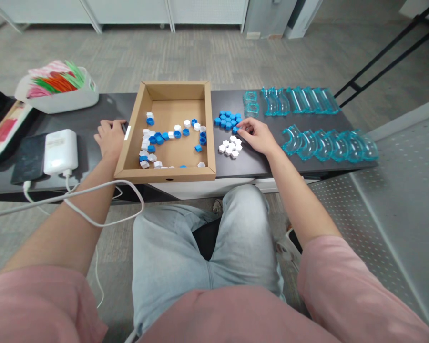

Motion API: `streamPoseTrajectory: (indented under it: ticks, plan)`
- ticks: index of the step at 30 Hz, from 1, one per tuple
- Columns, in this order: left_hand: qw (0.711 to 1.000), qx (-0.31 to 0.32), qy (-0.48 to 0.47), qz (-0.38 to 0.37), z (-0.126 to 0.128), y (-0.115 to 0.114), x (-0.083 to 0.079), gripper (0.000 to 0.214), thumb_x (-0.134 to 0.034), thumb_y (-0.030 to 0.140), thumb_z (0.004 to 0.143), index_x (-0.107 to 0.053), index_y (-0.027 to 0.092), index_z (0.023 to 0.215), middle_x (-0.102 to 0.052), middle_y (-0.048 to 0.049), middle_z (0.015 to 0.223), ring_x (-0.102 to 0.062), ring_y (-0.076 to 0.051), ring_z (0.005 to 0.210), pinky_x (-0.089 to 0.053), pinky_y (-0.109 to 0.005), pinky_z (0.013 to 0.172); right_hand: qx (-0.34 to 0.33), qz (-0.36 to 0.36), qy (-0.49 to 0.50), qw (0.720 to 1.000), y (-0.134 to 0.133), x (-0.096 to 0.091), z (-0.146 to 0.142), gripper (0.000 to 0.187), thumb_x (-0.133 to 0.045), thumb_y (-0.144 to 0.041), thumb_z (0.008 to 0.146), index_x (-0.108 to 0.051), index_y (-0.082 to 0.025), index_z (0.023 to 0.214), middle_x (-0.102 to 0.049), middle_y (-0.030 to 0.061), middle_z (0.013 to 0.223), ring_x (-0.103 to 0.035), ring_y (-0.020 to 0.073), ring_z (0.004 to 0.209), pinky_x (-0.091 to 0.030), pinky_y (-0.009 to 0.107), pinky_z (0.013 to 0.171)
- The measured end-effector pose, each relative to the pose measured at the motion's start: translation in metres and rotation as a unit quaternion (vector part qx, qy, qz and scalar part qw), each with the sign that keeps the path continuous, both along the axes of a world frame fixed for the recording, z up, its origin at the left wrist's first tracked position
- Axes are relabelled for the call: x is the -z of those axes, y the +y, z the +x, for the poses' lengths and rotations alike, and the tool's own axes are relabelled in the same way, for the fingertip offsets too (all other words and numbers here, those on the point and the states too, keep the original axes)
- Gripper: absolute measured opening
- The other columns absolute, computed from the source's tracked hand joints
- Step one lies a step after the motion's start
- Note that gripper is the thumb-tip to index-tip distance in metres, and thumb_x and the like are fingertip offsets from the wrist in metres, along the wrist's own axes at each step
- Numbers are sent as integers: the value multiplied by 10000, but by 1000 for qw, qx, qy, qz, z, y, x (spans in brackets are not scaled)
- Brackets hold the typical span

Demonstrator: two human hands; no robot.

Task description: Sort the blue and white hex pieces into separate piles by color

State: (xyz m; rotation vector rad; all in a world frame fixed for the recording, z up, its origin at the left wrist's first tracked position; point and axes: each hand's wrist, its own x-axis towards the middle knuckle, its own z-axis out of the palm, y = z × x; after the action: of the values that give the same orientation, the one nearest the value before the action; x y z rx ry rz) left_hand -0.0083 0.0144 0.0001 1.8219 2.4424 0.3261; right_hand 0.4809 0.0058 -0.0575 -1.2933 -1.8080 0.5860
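At the far left, at ten o'clock from my left hand, a white bin (62, 102) holds coloured strips, and a white charger (60, 151) lies at nine o'clock from that hand, its cable (103, 221) trailing off the near edge of the dark surface (93, 116). My left hand (110, 138) rests on the surface against the left wall of the box (166, 175), its fingers loosely spread and holding nothing. Inside the box, loose blue and white pieces (157, 140) lie scattered. At three o'clock from the box sits the blue cluster (227, 119), with the white cluster (230, 146) just beside it at six o'clock. My right hand (257, 136) lies between the two, its fingers narrowed on a blue piece (235, 129) at the blue cluster's five o'clock edge. Two rows of clear teal curves (329, 145) lie further right.
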Motion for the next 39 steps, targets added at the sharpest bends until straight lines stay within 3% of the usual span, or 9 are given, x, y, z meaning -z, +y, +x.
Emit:
streamPoseTrajectory:
  ticks: [9, 16, 23, 39]
  plan:
    - [1000, 1, 7, 5, -5, 4, 4, 577, -376, 292, 1176, -647, 166, 1670, -528, -298, 1703, -508, -448, 1562, -412, -639, 1308, 0, -7, 8, 1000, -1, -3, -2, 352, -858, -582, 964, -807, -262, 1102, -769, 37, 948, -641, 229, 815, -594, 405, 839]
    - [1000, 0, -1, -6, 0, 0, -2, 606, -373, 305, 1177, -634, 135, 1698, -510, -303, 1735, -490, -465, 1590, -391, -640, 1326, -2, -8, 4, 1000, -1, -2, -1, 326, -849, -553, 974, -802, -262, 1113, -765, 35, 946, -641, 227, 810, -590, 405, 836]
    - [1000, -3, -12, -19, 4, -3, -7, 640, -376, 309, 1158, -616, 123, 1722, -489, -293, 1754, -463, -477, 1605, -369, -624, 1336, 1, -7, 4, 1000, 0, -3, -2, 368, -859, -603, 961, -806, -268, 1106, -760, 33, 930, -633, 232, 807, -587, 407, 823]
    - [1000, 7, -17, -7, -1, -2, -3, 647, -363, 350, 1149, -620, 143, 1705, -502, -302, 1736, -466, -472, 1583, -368, -632, 1328, 6, -17, -1, 1000, -3, -7, -3, 407, -852, -652, 953, -795, -277, 1101, -744, 32, 919, -622, 236, 798, -579, 411, 813]
